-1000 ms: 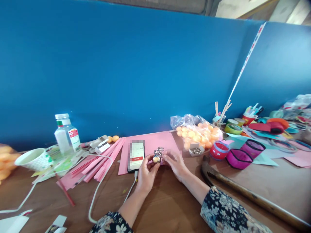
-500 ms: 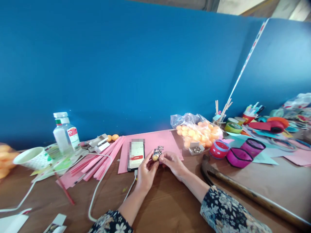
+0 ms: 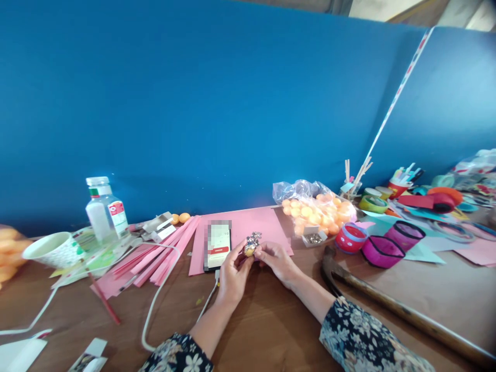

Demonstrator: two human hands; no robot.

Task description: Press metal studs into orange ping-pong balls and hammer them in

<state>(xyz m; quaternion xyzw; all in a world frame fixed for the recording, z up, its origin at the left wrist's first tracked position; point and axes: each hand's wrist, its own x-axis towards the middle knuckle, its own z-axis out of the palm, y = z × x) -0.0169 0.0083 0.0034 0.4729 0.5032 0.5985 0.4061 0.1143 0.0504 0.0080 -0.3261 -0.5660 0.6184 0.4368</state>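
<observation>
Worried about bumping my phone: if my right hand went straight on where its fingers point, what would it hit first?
The right hand would probably meet the studded ball first, pinched in the left hand; the phone lies beyond, depth unclear.

head-worn view — forward and down over the near table (image 3: 426, 289), facing the blue partition (image 3: 194, 103); edges seemingly stretched.

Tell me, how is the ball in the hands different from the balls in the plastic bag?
The held ball is partly covered in shiny silver bits; the bagged balls are plain orange. The held ball is one alone, pinched between the left hand and right hand; the bagged balls lie heaped in a clear bag. Both are small, round and orange-yellow.
</observation>
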